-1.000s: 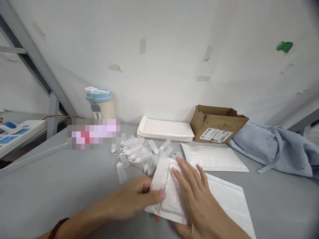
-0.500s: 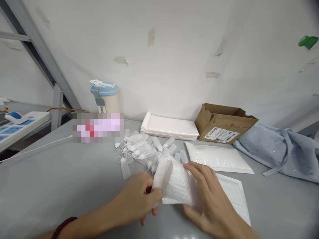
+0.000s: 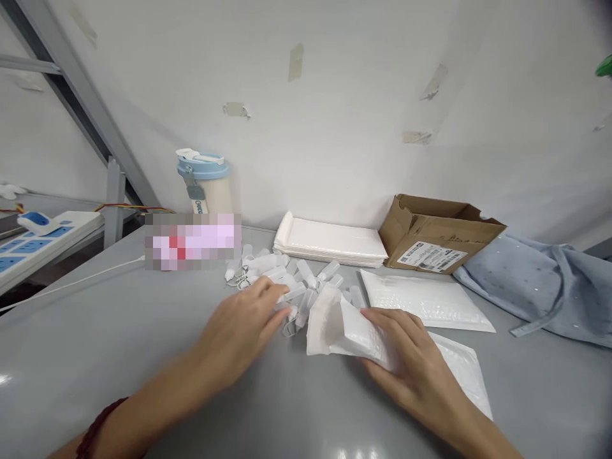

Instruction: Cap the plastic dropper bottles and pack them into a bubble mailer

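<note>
White bubble mailer (image 3: 349, 331) lies on the grey table (image 3: 119, 344), mouth propped open in the right hand (image 3: 411, 363) and seemingly unfilled, while the left hand (image 3: 234, 331), fingers loose, touches the small plastic bottles (image 3: 291, 287) just beside it

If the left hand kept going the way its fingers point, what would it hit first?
The left hand already reaches the pile of small bottles; going on, it would likely push through them toward the stack of mailers.

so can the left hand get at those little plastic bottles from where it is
Probably yes: the left hand already lies at the near edge of the pile of small bottles, fingers spread, nothing between them.
</note>
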A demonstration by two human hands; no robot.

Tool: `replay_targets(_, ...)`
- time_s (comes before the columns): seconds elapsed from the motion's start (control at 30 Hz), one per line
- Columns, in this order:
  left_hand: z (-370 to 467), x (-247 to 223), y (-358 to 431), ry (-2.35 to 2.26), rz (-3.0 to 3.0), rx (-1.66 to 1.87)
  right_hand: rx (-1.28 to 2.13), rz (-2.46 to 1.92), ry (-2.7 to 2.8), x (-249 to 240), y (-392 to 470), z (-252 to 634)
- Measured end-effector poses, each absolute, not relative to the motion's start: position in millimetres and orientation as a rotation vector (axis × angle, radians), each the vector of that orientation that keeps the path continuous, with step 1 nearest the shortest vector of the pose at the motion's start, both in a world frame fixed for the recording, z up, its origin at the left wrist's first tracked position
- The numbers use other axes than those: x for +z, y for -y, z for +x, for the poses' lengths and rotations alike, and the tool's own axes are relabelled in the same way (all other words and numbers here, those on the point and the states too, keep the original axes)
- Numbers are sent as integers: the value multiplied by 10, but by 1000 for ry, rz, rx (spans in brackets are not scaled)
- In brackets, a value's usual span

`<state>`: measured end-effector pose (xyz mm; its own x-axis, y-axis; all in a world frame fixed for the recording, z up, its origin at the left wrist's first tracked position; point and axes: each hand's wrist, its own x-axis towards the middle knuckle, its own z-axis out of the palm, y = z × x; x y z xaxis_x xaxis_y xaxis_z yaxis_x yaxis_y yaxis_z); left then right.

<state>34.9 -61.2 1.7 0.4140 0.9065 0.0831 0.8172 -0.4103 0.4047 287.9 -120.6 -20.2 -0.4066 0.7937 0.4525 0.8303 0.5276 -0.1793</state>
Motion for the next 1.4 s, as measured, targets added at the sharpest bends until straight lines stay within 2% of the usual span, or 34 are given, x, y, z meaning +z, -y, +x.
replay_targets(0.2, 278, -48, 509, -1597, 2582, 251, -72, -1364, 2261, -221, 1175, 2901)
replay_targets(0.37, 281, -10, 512, -1540, 2528, 495, 47, -1475, 2237, -239, 1172, 2924)
replay_targets(0.47, 268, 87, 569, -1332, 2448, 675, 239, -1552, 2199, -215, 1207, 2891)
replay_targets(0.6, 328, 96, 701, -959, 2541, 503, 540, -1567, 2198, -159, 1294, 2751)
replay_targets(0.7, 402, 25, 787, -794, 2545, 450, 625, -1537, 2214, -139, 1344, 2673)
replay_targets(0.8, 430, -14, 798, -640, 2433, 634, 653, -1535, 2186, -137, 1353, 2680)
replay_targets(0.87, 405, -21, 742, -709, 2396, 849, 635, -1549, 2164, -140, 1344, 2710)
replay_targets(0.97, 319, -44, 589, -1182, 2466, 1080, 592, -1558, 2157, -147, 1336, 2746)
replay_targets(1.07, 237, -100, 446, -1583, 2535, 854, 546, -1543, 2167, -157, 1339, 2760)
replay_targets(1.2, 211, -167, 366, -1605, 2562, 563, 487, -1524, 2177, -163, 1334, 2763)
replay_targets(1.4, 234, -90, 384, -1576, 2346, 618, 477, -1577, 2166, -152, 1322, 2770)
